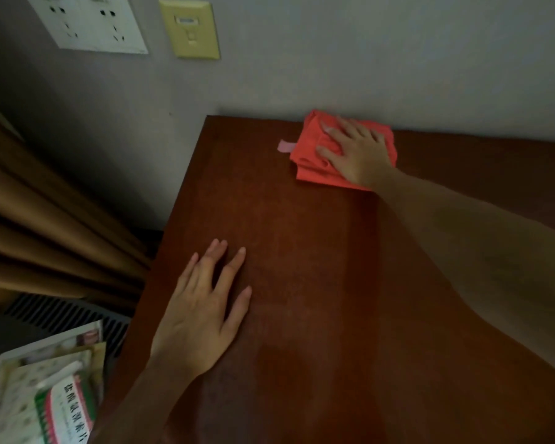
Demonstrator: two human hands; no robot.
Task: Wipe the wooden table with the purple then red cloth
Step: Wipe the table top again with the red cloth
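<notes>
The right hand [354,152] lies flat, palm down, fingers spread, pressed on top of the red cloth [314,169]; it grips nothing, it only bears down on the fabric; the cloth is folded into a thick, soft, roughly square pad with creased layers showing at its edge nearest the person; a small pale pink tab [284,146] juts from the cloth on the side past the fingertips, flat on the wood. Cloth and hand sit at the far edge of the desk [302,267], just beside the wall [334,59]. The forearm runs back from this hand toward the right border and is cut off there.

The left hand [202,310] rests open and flat on the bare desk, well apart from the right hand and nearer the person, fingers loosely splayed, holding nothing; its wrist is cut off at the bottom border.

The desk is dark reddish-brown wood, smooth with a dull sheen. Beyond the left hand, past the desk's side edge, hang tan pleated curtains [45,219]; below them a slatted dark grille [64,310], and a stack of printed paper packets [52,395], blurred and partly cut off. On the wall above, a white socket plate [87,22], cropped at the top, and a yellowish switch plate [189,28]; the light is dim. The purple cloth cannot be made out.
</notes>
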